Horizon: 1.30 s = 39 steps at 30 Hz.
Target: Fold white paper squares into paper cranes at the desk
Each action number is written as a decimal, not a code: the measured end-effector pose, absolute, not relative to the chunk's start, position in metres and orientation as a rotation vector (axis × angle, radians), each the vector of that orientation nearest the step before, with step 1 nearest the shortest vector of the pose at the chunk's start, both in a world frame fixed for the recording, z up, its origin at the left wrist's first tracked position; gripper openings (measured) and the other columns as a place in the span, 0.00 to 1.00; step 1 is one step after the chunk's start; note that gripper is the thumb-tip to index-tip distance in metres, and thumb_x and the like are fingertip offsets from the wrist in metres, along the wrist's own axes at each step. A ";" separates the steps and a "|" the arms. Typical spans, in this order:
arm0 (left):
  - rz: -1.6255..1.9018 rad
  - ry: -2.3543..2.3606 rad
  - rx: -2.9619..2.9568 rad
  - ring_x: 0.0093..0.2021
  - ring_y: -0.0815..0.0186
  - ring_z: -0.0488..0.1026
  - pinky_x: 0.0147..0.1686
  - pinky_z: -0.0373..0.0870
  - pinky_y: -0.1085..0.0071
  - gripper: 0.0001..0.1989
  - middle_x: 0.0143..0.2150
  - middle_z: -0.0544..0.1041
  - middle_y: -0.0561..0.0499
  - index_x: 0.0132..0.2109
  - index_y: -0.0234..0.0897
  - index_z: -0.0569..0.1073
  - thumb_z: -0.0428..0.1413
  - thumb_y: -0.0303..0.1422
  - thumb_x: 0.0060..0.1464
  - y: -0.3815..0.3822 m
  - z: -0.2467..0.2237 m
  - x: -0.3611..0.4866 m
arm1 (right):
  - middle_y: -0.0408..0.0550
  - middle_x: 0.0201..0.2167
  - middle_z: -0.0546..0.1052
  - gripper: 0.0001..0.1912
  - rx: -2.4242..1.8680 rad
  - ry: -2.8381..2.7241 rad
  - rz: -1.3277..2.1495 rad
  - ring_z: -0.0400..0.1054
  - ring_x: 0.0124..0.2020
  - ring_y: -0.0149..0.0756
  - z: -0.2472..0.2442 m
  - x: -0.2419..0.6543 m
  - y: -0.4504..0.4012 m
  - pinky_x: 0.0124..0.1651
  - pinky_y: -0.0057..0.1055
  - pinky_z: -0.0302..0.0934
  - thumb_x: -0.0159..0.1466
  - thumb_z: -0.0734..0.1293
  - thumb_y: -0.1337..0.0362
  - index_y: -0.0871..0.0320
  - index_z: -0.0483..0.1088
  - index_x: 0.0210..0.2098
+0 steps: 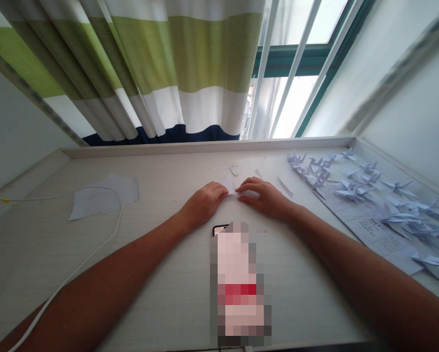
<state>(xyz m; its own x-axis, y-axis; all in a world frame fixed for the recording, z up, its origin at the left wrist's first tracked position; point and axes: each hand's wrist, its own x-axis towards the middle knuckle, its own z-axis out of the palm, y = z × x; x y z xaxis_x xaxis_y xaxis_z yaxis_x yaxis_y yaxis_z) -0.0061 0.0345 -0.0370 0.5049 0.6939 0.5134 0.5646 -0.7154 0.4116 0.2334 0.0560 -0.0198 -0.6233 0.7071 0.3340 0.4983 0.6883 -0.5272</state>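
Observation:
A small folded piece of white paper is between my two hands, near the middle of the white desk. My left hand pinches its left side, thumb and fingers pressed together. From the right, my right hand reaches to the same paper with thumb and forefinger at its edge; a white flap shows between those fingers. Just beyond the hands lie thin paper scraps. A paper strip rests to the right of my right hand. Closer to me is a phone, mostly covered by a pixelated patch.
Several folded paper cranes spread over the right side, some on a printed sheet. At the left, a stack of white paper sheets lies under a white cable that crosses my left arm. A raised ledge runs below the curtain.

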 end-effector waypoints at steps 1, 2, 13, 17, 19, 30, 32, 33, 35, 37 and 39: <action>1.015 1.082 2.554 0.44 0.61 0.76 0.49 0.76 0.60 0.11 0.43 0.80 0.44 0.43 0.35 0.76 0.49 0.31 0.68 0.034 -0.037 -0.006 | 0.51 0.43 0.79 0.08 -0.920 -2.381 0.510 0.73 0.45 0.43 -0.021 0.233 0.056 0.51 0.43 0.68 0.67 0.68 0.63 0.53 0.78 0.44; 1.027 1.084 2.553 0.44 0.61 0.76 0.48 0.76 0.61 0.11 0.43 0.80 0.44 0.43 0.35 0.76 0.49 0.31 0.68 0.034 -0.036 -0.006 | 0.51 0.42 0.79 0.08 -0.909 -2.390 0.492 0.73 0.45 0.43 -0.021 0.233 0.057 0.51 0.42 0.68 0.67 0.68 0.63 0.53 0.79 0.44; 1.153 1.098 2.522 0.44 0.62 0.76 0.48 0.74 0.63 0.09 0.41 0.79 0.45 0.42 0.36 0.74 0.50 0.30 0.68 0.032 -0.032 -0.005 | 0.53 0.45 0.78 0.09 -0.868 -2.424 0.449 0.72 0.46 0.43 -0.019 0.232 0.055 0.51 0.41 0.67 0.69 0.65 0.65 0.55 0.76 0.45; 1.193 1.098 2.519 0.45 0.62 0.76 0.48 0.74 0.64 0.08 0.42 0.78 0.45 0.43 0.36 0.73 0.50 0.30 0.68 0.032 -0.032 -0.005 | 0.53 0.45 0.78 0.08 -0.840 -2.438 0.407 0.72 0.46 0.43 -0.019 0.230 0.054 0.52 0.42 0.67 0.68 0.66 0.65 0.55 0.77 0.44; 1.210 1.106 2.521 0.45 0.62 0.76 0.49 0.74 0.64 0.08 0.43 0.79 0.44 0.44 0.36 0.73 0.50 0.30 0.68 0.031 -0.031 -0.006 | 0.52 0.43 0.78 0.08 -0.839 -2.412 0.390 0.72 0.45 0.43 -0.020 0.230 0.055 0.50 0.42 0.68 0.69 0.65 0.65 0.55 0.77 0.41; 1.165 1.054 2.790 0.46 0.61 0.77 0.46 0.74 0.63 0.09 0.45 0.82 0.45 0.46 0.38 0.77 0.54 0.35 0.66 0.031 -0.029 -0.004 | 0.51 0.41 0.78 0.07 -0.808 -2.285 0.429 0.73 0.42 0.40 -0.018 0.225 0.051 0.47 0.40 0.69 0.69 0.64 0.64 0.55 0.75 0.40; 1.177 1.074 2.835 0.45 0.61 0.77 0.44 0.73 0.64 0.10 0.44 0.82 0.45 0.44 0.38 0.78 0.52 0.34 0.67 0.030 -0.027 -0.004 | 0.51 0.41 0.78 0.07 -0.799 -2.286 0.425 0.73 0.42 0.41 -0.016 0.224 0.048 0.47 0.39 0.69 0.69 0.64 0.64 0.54 0.75 0.40; 1.182 1.081 2.866 0.45 0.61 0.77 0.43 0.73 0.64 0.10 0.43 0.82 0.45 0.44 0.38 0.78 0.52 0.33 0.67 0.030 -0.026 -0.005 | 0.51 0.41 0.78 0.07 -0.790 -2.289 0.416 0.73 0.42 0.41 -0.015 0.223 0.047 0.47 0.39 0.69 0.70 0.64 0.64 0.55 0.75 0.40; 1.181 1.084 2.936 0.45 0.61 0.77 0.43 0.72 0.63 0.10 0.44 0.82 0.45 0.45 0.37 0.77 0.51 0.32 0.67 0.028 -0.022 -0.006 | 0.52 0.41 0.78 0.06 -0.768 -2.297 0.376 0.74 0.43 0.41 -0.013 0.222 0.045 0.47 0.39 0.69 0.69 0.64 0.64 0.55 0.74 0.41; 1.179 1.070 2.991 0.46 0.60 0.77 0.43 0.71 0.63 0.09 0.45 0.82 0.45 0.46 0.37 0.77 0.51 0.31 0.67 0.027 -0.019 -0.006 | 0.52 0.41 0.78 0.06 -0.749 -2.296 0.317 0.74 0.42 0.42 -0.011 0.221 0.043 0.46 0.39 0.69 0.69 0.65 0.63 0.55 0.74 0.41; 1.175 1.058 3.009 0.46 0.60 0.77 0.43 0.70 0.63 0.09 0.45 0.82 0.45 0.46 0.37 0.76 0.51 0.31 0.67 0.026 -0.016 -0.006 | 0.52 0.39 0.79 0.07 -0.743 -2.282 0.271 0.74 0.41 0.42 -0.009 0.220 0.041 0.45 0.39 0.69 0.70 0.64 0.63 0.54 0.74 0.41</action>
